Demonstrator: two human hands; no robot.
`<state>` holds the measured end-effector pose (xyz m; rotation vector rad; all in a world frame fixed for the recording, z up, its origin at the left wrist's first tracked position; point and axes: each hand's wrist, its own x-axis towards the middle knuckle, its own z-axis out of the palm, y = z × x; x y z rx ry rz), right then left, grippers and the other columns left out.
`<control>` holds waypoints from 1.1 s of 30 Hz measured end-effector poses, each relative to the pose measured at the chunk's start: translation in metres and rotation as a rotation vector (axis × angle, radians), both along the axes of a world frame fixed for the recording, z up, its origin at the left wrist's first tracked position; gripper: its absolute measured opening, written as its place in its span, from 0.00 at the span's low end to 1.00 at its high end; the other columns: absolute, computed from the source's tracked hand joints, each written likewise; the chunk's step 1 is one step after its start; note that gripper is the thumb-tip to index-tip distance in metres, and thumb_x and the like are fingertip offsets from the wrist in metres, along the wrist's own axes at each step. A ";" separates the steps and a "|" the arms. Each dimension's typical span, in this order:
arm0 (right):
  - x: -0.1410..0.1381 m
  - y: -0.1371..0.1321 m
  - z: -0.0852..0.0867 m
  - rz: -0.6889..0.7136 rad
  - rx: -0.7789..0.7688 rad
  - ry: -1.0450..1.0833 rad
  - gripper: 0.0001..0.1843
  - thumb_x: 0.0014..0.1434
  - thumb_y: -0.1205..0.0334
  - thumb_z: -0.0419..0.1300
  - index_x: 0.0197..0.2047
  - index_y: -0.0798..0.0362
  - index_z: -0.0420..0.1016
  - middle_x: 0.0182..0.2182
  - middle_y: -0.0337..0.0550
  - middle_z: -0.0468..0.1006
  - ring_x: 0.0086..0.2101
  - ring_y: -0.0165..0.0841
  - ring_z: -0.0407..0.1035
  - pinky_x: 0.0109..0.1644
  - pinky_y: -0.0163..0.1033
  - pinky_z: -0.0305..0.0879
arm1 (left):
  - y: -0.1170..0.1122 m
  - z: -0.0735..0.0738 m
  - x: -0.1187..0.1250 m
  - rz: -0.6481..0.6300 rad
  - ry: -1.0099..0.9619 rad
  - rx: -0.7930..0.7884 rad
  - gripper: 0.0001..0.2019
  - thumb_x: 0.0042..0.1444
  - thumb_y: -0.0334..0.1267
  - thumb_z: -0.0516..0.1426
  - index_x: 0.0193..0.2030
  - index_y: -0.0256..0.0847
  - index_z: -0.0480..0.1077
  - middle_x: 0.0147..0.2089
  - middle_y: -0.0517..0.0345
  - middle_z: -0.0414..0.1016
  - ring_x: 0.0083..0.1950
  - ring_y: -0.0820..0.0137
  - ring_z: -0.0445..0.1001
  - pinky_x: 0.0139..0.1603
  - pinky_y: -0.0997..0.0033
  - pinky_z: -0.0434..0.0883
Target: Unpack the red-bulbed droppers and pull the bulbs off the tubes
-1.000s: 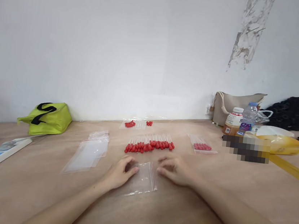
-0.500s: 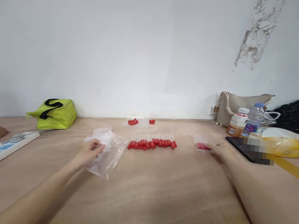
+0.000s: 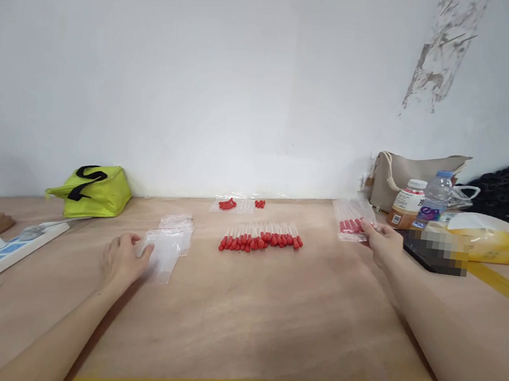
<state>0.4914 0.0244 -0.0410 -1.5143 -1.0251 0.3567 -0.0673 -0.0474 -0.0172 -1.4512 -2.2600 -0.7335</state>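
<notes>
1. Left hand (image 3: 123,259), fingers loosely curled, rests on stack of clear bags (image 3: 166,246) lying on surface (image 3: 267,315).
2. Right hand (image 3: 383,238) pinches filled bag of red-tipped droppers (image 3: 352,220), lifted off surface.
3. Row of loose droppers (image 3: 261,239) lies between them.

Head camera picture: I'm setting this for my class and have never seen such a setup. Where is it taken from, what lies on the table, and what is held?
One camera on a person's head looks forward and down at their own bare hands. The left hand touches a pile of empty clear plastic bags on the light wooden table. The right hand holds a clear plastic bag of red-bulbed droppers. Between them lies a row of loose red-bulbed droppers; a lime-green fabric bag sits by the wall.
</notes>
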 end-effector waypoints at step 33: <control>-0.168 -0.074 0.007 1.136 -0.691 0.418 0.17 0.42 0.75 0.62 0.38 0.57 0.70 0.23 0.38 0.76 0.23 0.26 0.71 0.29 0.32 0.71 | -0.042 -0.011 0.171 -1.262 -0.346 -0.344 0.22 0.56 0.42 0.51 0.58 0.43 0.58 0.57 0.54 0.63 0.55 0.66 0.64 0.56 0.63 0.62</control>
